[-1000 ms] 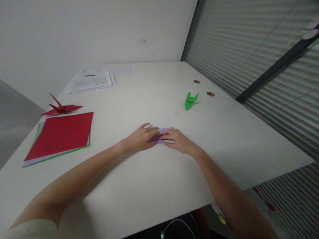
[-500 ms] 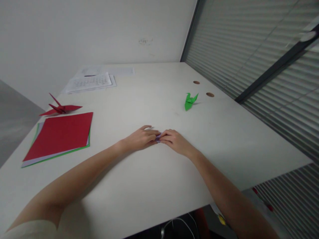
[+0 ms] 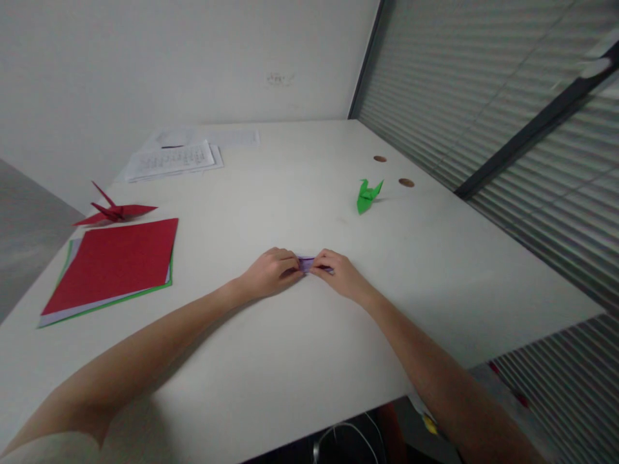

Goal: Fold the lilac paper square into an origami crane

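A small piece of folded purple paper (image 3: 306,264) lies between my two hands, low over the white table (image 3: 271,361). My left hand (image 3: 276,270) pinches its left end, the fingers curled and the thumb close to the near edge. At the other end, my right hand (image 3: 336,272) grips the paper between thumb and fingers. Only a short purple strip shows between the fingertips; the rest of its shape is hidden by my hands.
To the left lies a stack of red, lilac and green paper sheets (image 3: 116,264), with a red paper crane (image 3: 116,212) just behind it. A green paper crane (image 3: 368,196) stands at the right, near two round table holes. Written papers (image 3: 174,161) lie at the back left.
My left fingers, spread over the paper before, have curled into a pinch and drawn slightly left. More of the purple paper now shows between my hands.
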`<state>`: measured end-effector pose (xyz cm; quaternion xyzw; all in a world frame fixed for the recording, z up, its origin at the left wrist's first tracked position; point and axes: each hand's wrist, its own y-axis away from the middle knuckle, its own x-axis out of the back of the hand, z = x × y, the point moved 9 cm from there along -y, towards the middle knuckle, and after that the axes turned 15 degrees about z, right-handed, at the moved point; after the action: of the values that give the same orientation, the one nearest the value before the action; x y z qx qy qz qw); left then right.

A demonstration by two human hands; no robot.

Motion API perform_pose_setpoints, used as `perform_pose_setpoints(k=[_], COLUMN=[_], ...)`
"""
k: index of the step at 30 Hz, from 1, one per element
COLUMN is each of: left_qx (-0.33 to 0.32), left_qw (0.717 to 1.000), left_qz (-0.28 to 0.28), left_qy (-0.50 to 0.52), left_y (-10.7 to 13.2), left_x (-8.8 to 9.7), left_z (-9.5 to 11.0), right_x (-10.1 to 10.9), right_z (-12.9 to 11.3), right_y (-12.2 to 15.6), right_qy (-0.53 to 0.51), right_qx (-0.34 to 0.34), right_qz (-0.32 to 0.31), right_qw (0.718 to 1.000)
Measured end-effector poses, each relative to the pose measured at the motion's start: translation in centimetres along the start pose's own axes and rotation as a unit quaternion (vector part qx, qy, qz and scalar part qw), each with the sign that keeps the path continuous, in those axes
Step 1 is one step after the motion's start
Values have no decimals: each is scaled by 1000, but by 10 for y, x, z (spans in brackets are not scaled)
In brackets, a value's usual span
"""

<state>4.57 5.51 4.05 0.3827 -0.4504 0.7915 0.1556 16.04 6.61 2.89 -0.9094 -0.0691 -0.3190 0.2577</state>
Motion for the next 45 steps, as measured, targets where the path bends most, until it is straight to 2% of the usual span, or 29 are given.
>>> perform_pose_setpoints(k=[6, 12, 18, 23, 27, 36, 45], left_qx=[100, 173, 182, 224, 216, 235, 258], left_qw=[994, 983, 982, 974, 976, 971, 966], left_qz=[-15, -7, -17, -19, -17, -33, -10], left_qy=[-48, -60, -47, -26, -31, -36, -29], left_y=[2, 6, 6, 7, 5, 5, 8], left_x=[-6, -6, -7, -8, -5, -6, -10], left_z=[-18, -26, -25, -33, -30, -32, -37], right_x=[2, 6, 6, 8, 11, 13, 14], right_z=[7, 21, 25, 28, 26, 31, 35], right_y=[0, 2, 3, 4, 4, 7, 11], right_qy=[80, 124, 106, 93, 93, 146, 196], right_qx=[-11, -68, -65, -73, -71, -88, -113], right_qz=[39, 83, 77, 90, 107, 130, 98], right_qw=[996, 986, 989, 989, 987, 977, 969])
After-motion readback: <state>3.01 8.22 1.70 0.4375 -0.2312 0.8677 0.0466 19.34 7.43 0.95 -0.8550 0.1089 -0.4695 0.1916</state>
